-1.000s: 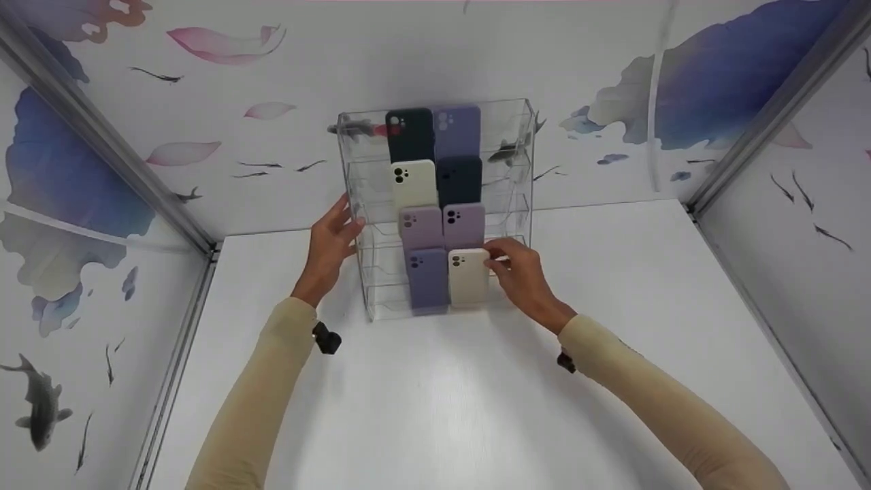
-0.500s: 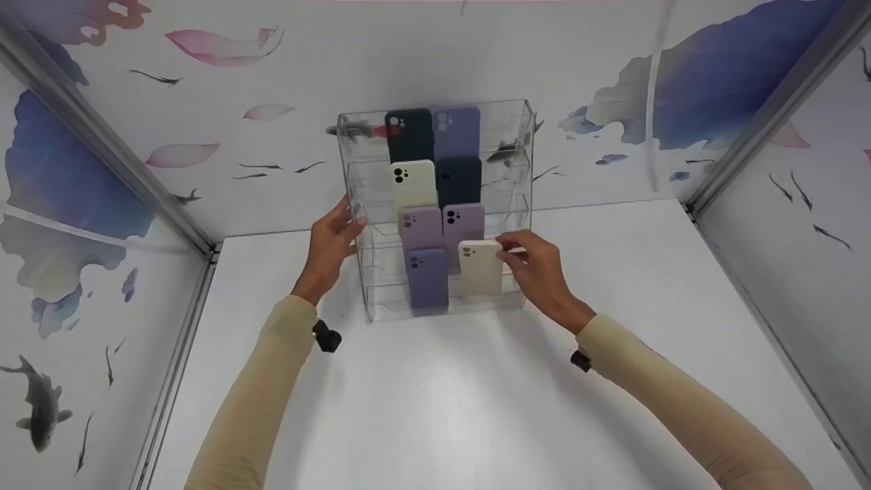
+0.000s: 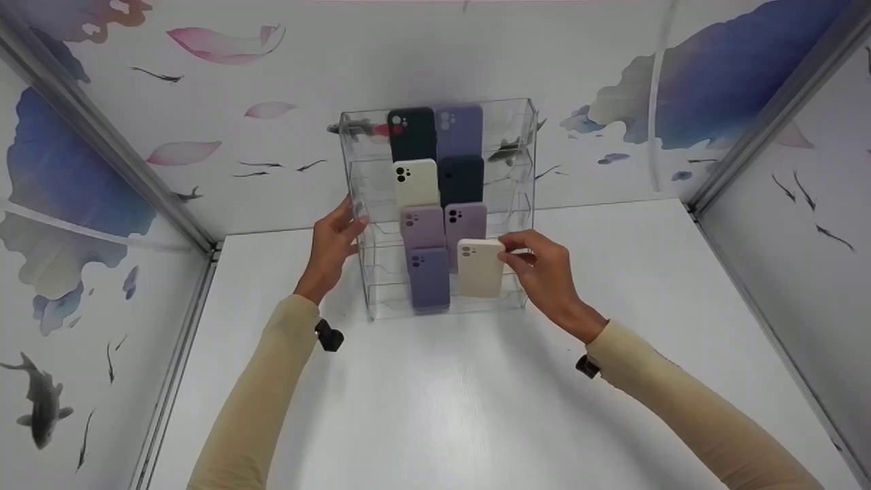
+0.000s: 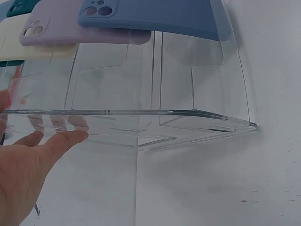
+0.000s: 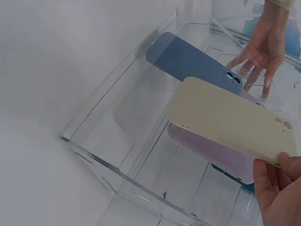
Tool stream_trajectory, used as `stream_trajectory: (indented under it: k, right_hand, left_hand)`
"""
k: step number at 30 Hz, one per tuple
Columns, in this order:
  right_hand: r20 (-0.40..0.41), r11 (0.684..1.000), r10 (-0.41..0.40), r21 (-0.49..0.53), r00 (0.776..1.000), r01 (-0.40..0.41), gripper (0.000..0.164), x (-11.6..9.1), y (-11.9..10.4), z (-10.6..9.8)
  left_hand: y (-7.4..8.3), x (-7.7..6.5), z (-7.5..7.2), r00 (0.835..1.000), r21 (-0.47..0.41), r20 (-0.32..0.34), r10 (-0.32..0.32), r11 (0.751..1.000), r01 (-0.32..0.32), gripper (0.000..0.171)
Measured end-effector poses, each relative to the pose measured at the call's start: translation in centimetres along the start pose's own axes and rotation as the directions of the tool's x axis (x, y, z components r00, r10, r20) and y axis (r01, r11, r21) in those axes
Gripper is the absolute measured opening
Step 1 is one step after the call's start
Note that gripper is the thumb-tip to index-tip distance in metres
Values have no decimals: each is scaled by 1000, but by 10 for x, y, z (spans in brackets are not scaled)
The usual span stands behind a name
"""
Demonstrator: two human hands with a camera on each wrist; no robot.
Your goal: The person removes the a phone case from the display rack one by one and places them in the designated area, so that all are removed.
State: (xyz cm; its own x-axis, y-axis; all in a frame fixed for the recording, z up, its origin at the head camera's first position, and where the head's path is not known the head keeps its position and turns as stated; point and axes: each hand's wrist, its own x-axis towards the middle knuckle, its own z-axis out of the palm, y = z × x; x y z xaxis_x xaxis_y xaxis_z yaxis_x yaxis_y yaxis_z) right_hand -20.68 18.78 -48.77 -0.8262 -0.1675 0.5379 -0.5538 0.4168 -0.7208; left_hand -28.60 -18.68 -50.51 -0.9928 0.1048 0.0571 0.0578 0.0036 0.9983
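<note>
A clear tiered display rack (image 3: pixel 381 314) holds several phone cases in two columns. My right hand (image 3: pixel 544 275) pinches a cream phone case (image 3: pixel 480 269) by its upper right corner, thumb and fingers at its edge. This case is in front of the rack's lower tiers, overlapping the lilac case (image 3: pixel 467 219) behind it. To its left a blue-purple case (image 3: pixel 429 279) stands in the bottom tier. At the rack's left side, my left hand (image 3: pixel 331 250) touches the clear side panel with spread, fairly straight fingers (image 4: pixel 66 139).
Higher tiers carry a dark green case (image 3: pixel 412 134), a purple case (image 3: pixel 459 131), an off-white case (image 3: pixel 416 187), a navy case (image 3: pixel 462 180) and another lilac case (image 3: pixel 421 228). The rack stands on a white table (image 3: pixel 422 401) against a patterned back wall (image 3: pixel 286 136).
My right hand has drawn the cream phone case out of its bottom-tier place, up and rightward; over the last half second it barely moves. My left hand stays at the rack's side.
</note>
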Motion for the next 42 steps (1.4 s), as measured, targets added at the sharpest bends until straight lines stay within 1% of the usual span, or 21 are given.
stream_trajectory:
  k: [9,16,28,32,35,42]
  right_hand:
    - [52,996,62,58,997,-65,28,-7,-9,4]
    - [84,990,116,70,990,-122,31,-13,-14,12]
    - [135,975,168,123,976,-185,29,-25,-12,30]
    - [142,969,180,143,973,-200,29,-29,-10,36]
    - [148,966,186,151,971,-208,29,-31,-8,41]
    - [141,960,206,160,968,-228,28,-35,-6,51]
  left_hand:
    - [-1,-1,1,1000,15,-12,-4,1000,4,70]
    - [-2,-2,2,1000,28,-9,0,1000,0,70]
    - [-1,0,4,999,-30,-22,-44,999,43,69]
    - [-1,0,4,999,-58,-16,-45,997,44,68]
    - [-1,-1,4,999,-70,-26,-44,997,42,68]
    - [0,0,6,997,-98,-39,-68,993,64,68]
